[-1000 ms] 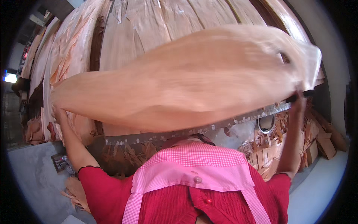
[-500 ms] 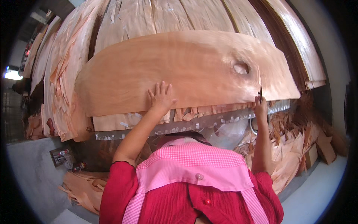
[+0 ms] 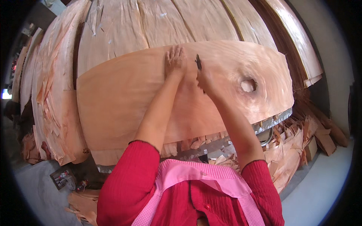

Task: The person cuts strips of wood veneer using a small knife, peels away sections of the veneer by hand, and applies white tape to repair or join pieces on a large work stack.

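Observation:
A wide thin sheet of pale wood veneer (image 3: 124, 101) lies flat on top of a stack, with a round knot hole (image 3: 248, 85) near its right end. My left hand (image 3: 175, 60) presses palm down on the sheet near its far edge, fingers spread. Just right of it, my right hand (image 3: 205, 78) is closed around a small dark knife (image 3: 198, 61), whose blade points at the far edge of the sheet.
More veneer sheets (image 3: 158, 26) fan out beyond the top one. A metal table edge (image 3: 271, 122) shows under the stack at the right. Veneer scraps (image 3: 298, 150) are piled on the floor at the right and at the lower left (image 3: 81, 205).
The sheet, held up in the air a second ago, now lies flat on the stack. Both hands have moved from its ends to the middle of its far edge.

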`<state>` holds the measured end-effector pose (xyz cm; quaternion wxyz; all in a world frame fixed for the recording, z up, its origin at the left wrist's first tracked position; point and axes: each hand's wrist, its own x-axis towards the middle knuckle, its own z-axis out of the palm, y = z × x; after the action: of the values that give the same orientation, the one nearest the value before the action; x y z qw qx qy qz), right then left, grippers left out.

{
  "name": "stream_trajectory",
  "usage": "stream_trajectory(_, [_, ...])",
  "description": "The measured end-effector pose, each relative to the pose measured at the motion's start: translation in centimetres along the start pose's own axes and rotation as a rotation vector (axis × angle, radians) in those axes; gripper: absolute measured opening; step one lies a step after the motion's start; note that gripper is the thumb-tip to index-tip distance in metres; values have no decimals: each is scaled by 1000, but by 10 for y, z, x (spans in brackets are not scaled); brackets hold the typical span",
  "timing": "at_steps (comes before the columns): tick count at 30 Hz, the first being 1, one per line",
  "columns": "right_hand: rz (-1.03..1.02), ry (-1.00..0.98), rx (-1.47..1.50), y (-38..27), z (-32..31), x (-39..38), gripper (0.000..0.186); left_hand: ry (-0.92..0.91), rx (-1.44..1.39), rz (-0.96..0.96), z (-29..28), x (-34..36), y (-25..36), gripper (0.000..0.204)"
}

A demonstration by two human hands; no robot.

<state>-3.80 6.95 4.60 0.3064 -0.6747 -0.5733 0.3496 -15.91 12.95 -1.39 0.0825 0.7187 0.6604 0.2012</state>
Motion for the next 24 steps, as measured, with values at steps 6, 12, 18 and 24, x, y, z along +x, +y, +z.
stream_trajectory(6, [-244, -21, -570, -19, 42, 92, 29, 15, 139, -42, 5, -2, -17, 48])
stream_trajectory(12, [-32, 212, -543, 77, 67, 0, 43, -78, 140, -114, -11, -7, -7, 48])
stream_trajectory(18, [-261, -83, -1153, 94, 17, -187, 61, 1, -170, 331, -23, -16, -24, 47])
stream_trajectory(24, [-113, -96, -825, 84, -21, -265, 65, -451, 195, 450, -47, -73, 37, 54])
